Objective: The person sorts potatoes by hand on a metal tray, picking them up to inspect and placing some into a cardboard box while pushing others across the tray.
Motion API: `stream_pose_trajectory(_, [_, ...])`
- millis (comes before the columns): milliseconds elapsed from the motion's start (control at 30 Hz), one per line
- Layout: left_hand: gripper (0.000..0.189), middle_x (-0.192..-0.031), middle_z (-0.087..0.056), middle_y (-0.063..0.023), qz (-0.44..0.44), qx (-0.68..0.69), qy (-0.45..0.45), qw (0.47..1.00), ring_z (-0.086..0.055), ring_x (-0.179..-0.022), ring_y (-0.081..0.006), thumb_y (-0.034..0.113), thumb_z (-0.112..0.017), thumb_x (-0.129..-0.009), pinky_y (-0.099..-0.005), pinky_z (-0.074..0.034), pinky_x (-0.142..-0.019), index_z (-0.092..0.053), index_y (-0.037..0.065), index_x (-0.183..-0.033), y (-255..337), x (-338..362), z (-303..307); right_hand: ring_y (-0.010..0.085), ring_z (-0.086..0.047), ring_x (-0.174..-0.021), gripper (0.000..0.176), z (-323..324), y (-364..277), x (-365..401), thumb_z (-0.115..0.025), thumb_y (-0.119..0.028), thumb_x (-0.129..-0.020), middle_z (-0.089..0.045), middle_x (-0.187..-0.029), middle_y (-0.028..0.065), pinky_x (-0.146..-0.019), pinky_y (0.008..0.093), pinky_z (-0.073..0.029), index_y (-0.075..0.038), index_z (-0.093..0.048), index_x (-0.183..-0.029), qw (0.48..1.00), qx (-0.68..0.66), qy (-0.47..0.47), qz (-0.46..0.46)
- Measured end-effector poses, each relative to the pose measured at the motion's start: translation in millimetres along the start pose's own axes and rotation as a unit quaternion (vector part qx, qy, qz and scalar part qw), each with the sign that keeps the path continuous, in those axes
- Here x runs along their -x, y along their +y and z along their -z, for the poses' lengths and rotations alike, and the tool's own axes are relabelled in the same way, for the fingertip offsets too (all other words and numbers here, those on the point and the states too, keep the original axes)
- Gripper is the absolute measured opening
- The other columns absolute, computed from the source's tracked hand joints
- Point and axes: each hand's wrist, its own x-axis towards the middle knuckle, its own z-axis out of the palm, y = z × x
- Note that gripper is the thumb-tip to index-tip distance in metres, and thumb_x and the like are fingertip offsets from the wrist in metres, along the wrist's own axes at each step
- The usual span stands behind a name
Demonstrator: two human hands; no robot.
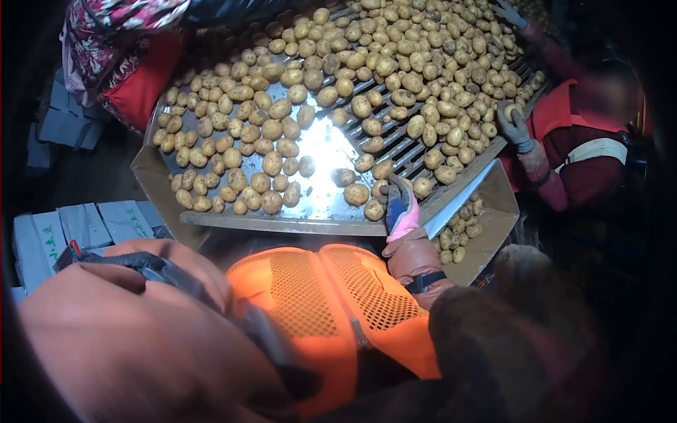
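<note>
My right hand, in a blue and pink glove, is at the front edge of the sorting table. Its fingers are loosely bent and apart, beside a potato at their left; I make out nothing gripped in them. Many potatoes lie over the metal surface and heap up on the slatted part toward the back right. My left sleeve fills the lower left, and my left hand does not show.
A cardboard box with potatoes stands below the table's right side. Flat grey-white cartons are stacked at left. A co-worker in a red vest reaches in from the right with gloved hands; another person's patterned sleeve is at upper left.
</note>
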Motion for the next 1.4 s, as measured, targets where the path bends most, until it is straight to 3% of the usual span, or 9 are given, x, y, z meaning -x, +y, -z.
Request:
stream_pose_trajectory(133, [0.012, -0.09, -0.069, -0.0016, 0.004, -0.008, 0.012, 1.0, -0.065, -0.091, -0.0257, 0.012, -0.069, -0.067, -0.0391, -0.053, -0.078, -0.069, 0.014, -0.079, 2, 8, 0, 0.0119, -0.062, -0.077, 0.035, -7, -10, 8, -0.058, -0.022, -0.102, -0.069, -0.1, 0.0049, -0.068, 0.0262, -0.049, -0.007, -0.06, -0.134, 1.0, -0.01, -0.018, 0.013])
stream_pose_trajectory(267, [0.011, -0.09, -0.069, -0.0018, 0.028, -0.005, 0.008, 1.0, -0.066, -0.09, -0.0259, 0.012, -0.069, -0.068, -0.0391, -0.053, -0.077, -0.069, 0.014, -0.079, 14, 22, 1, 0.0114, -0.062, -0.081, 0.035, -20, -2, 16, -0.057, -0.022, -0.103, -0.068, -0.101, 0.0046, -0.071, 0.0269, -0.05, -0.008, -0.06, -0.135, 0.91, -0.38, 0.003, -0.165])
stream_pose_trajectory(367, [0.011, -0.09, -0.069, -0.002, 0.047, -0.006, 0.019, 0.999, -0.066, -0.09, -0.026, 0.011, -0.068, -0.068, -0.039, -0.053, -0.076, -0.069, 0.013, -0.078, 16, 23, 4, 0.0152, -0.064, -0.083, 0.036, -3, -37, 15, -0.055, -0.018, -0.101, -0.068, -0.104, 0.0088, -0.072, 0.0267, -0.052, -0.002, -0.058, -0.134, 0.999, 0.014, 0.002, 0.039])
stream_pose_trajectory(700, [0.009, -0.089, -0.069, -0.0025, 0.074, -0.051, 0.101, 0.991, -0.067, -0.088, -0.0264, 0.01, -0.068, -0.069, -0.0388, -0.055, -0.074, -0.069, 0.013, -0.077, -5, 32, -2, 0.0145, -0.062, -0.082, 0.037, -3, -45, 29, -0.053, -0.02, -0.104, -0.067, -0.105, 0.0082, -0.071, 0.0278, -0.051, -0.003, -0.057, -0.137, 0.999, 0.035, 0.009, 0.04])
stream_pose_trajectory(733, [0.009, -0.089, -0.069, -0.0026, 0.085, -0.054, 0.122, 0.987, -0.067, -0.088, -0.0264, 0.01, -0.068, -0.069, -0.0388, -0.055, -0.073, -0.069, 0.013, -0.077, -9, 35, -2, 0.0158, -0.062, -0.087, 0.038, -29, -102, 43, -0.057, -0.02, -0.102, -0.066, -0.109, 0.0089, -0.073, 0.0291, -0.052, -0.003, -0.057, -0.136, 0.9, -0.372, 0.127, -0.19])
stream_pose_trajectory(867, [0.008, -0.088, -0.069, -0.0028, 0.17, -0.056, 0.214, 0.96, -0.067, -0.087, -0.0266, 0.01, -0.067, -0.069, -0.0387, -0.055, -0.072, -0.069, 0.013, -0.077, -49, 47, -17, 0.018, -0.06, -0.094, 0.044, -18, -55, 10, -0.064, -0.026, -0.097, -0.062, -0.109, 0.0089, -0.078, 0.0303, -0.052, -0.002, -0.057, -0.134, 0.992, -0.127, 0.01, 0.015])
stream_pose_trajectory(967, [0.012, -0.088, -0.069, -0.002, 0.297, -0.037, 0.074, 0.951, -0.068, -0.088, -0.0272, 0.005, -0.065, -0.071, -0.0389, -0.055, -0.074, -0.068, 0.015, -0.075, -63, 56, -28, 0.0146, -0.061, -0.085, 0.035, 0, -36, 22, -0.058, -0.018, -0.1, -0.064, -0.103, 0.0053, -0.072, 0.0272, -0.052, -0.006, -0.06, -0.133, 0.993, -0.114, 0.003, 0.012])
stream_pose_trajectory(1300, [0.013, -0.082, -0.068, -0.0066, 0.365, 0.033, 0.085, 0.927, -0.068, -0.084, -0.0292, 0.006, -0.066, -0.071, -0.0402, -0.054, -0.072, -0.072, 0.017, -0.077, -69, 85, -79, 0.0108, -0.062, -0.08, 0.032, 1, -32, 20, -0.054, -0.015, -0.102, -0.069, -0.099, 0.0038, -0.068, 0.0261, -0.05, -0.01, -0.063, -0.132, 0.993, -0.106, 0.049, 0.027])
stream_pose_trajectory(1400, [0.035, -0.103, -0.073, -0.0121, 0.373, 0.22, -0.066, 0.899, -0.07, -0.087, -0.0276, 0.002, -0.061, -0.081, -0.0385, -0.056, -0.075, -0.078, 0.021, -0.105, -54, 95, -98, 0.0126, -0.063, -0.08, 0.033, 13, -7, 13, -0.054, -0.013, -0.1, -0.069, -0.099, 0.0045, -0.071, 0.0266, -0.052, -0.01, -0.064, -0.131, 0.986, -0.159, 0.056, -0.017])
